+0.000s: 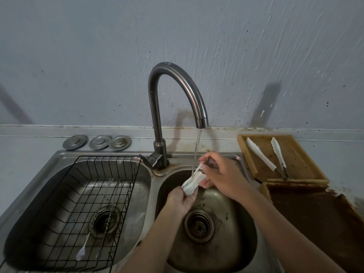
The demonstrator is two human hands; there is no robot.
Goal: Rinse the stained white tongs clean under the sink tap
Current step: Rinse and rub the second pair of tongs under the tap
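White tongs (192, 181) are held over the right sink basin (232, 219), under a thin stream of water (197, 148) running from the curved tap (173, 91). My left hand (180, 200) grips their lower end. My right hand (218, 174) closes around their upper end, where a dark stain shows, fingers pinching near the water. Most of the tongs are hidden by both hands.
The left basin holds a black wire rack (92, 203) with two long utensils. Three metal drain plugs (96, 142) sit behind it. To the right, a wooden tray (307, 168) carries another pair of white tongs (275, 154); a dark board (315, 213) lies in front of it.
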